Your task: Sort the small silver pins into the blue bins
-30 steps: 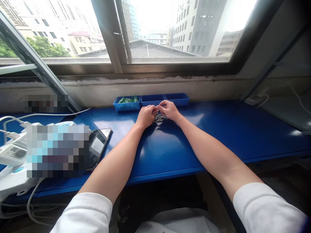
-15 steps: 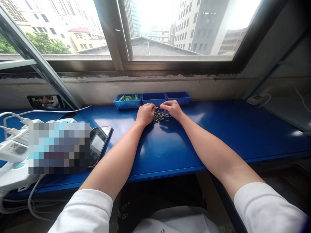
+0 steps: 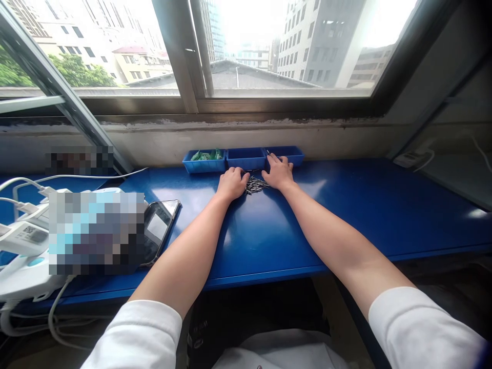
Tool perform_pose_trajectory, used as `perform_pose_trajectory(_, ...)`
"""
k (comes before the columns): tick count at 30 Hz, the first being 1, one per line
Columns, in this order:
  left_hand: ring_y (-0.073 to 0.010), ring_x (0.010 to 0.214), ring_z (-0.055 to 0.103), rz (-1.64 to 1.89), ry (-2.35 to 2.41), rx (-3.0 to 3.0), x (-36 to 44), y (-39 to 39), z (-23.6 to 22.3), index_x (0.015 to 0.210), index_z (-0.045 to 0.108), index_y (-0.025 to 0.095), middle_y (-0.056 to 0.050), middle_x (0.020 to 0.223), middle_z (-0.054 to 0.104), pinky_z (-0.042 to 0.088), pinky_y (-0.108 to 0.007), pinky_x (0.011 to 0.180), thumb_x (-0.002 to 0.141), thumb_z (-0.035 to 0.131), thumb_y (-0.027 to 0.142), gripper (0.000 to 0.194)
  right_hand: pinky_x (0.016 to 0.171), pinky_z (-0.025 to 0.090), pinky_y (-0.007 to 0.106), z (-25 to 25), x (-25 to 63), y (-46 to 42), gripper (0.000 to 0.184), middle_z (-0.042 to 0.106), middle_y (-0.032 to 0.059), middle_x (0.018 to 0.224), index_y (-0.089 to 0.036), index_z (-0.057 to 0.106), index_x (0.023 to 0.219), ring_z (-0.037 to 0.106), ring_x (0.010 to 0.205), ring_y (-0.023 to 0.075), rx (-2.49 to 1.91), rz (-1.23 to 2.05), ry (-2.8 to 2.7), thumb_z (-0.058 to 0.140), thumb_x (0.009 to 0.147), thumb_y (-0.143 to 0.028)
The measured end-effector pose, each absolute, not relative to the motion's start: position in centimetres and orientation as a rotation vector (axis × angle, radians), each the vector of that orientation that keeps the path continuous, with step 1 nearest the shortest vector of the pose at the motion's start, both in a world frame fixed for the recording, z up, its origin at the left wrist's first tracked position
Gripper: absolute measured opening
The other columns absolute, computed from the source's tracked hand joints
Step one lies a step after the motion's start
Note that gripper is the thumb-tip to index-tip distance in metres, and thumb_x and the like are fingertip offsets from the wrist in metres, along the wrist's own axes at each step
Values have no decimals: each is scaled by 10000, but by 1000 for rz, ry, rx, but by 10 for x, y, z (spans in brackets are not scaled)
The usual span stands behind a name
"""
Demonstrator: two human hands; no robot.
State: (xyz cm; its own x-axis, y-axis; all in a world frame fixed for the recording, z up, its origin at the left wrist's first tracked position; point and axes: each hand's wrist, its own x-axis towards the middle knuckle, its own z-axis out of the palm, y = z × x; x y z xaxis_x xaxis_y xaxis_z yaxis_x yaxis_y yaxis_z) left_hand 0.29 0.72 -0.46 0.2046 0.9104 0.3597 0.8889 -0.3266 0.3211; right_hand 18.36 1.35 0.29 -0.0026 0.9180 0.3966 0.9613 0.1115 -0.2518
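A heap of small dark metal pins or screws (image 3: 255, 185) lies on the blue table between my hands. My left hand (image 3: 231, 183) rests at the heap's left side, thumb and index finger apart. A thin dark piece (image 3: 252, 170) lies just past its fingertips; whether it touches them I cannot tell. My right hand (image 3: 279, 171) reaches over the near edge of the right blue bin (image 3: 294, 158), fingers spread and thumb out toward the heap. One small dark piece (image 3: 268, 152) shows at its fingertips, and it does not look gripped.
The middle blue bin (image 3: 246, 158) and the left blue bin (image 3: 203, 165), with green packets (image 3: 206, 155) in it, stand along the wall. At left are a phone (image 3: 159, 225), a white power strip (image 3: 28, 271) and cables. A metal post (image 3: 82, 113) slants up there.
My hands have parted from holding a small piece together above the heap. My right hand has moved forward to the right bin and its fingers have spread; my left hand has lowered beside the heap.
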Motion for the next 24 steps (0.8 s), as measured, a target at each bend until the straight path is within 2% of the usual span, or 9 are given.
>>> perform_pose_trajectory(19,-315,1128,529,678,1745,2431,2,7,-6,1154,567,172,-146,1182,583,391,-444,948,889,346,531,498,989,309,549,0,197,28,726,213,63,1544,-194,300,1433,283,1244,374,-1973,-31,-1805,505,780,-433)
perform_pose_trajectory(24,-310,1136,524,646,1744,2428,2,6,-5,1176,563,173,-143,1197,577,385,-427,957,889,338,540,518,980,326,544,-3,197,27,748,161,94,1552,-203,287,1439,294,1252,385,-1932,-18,-1816,538,771,-428)
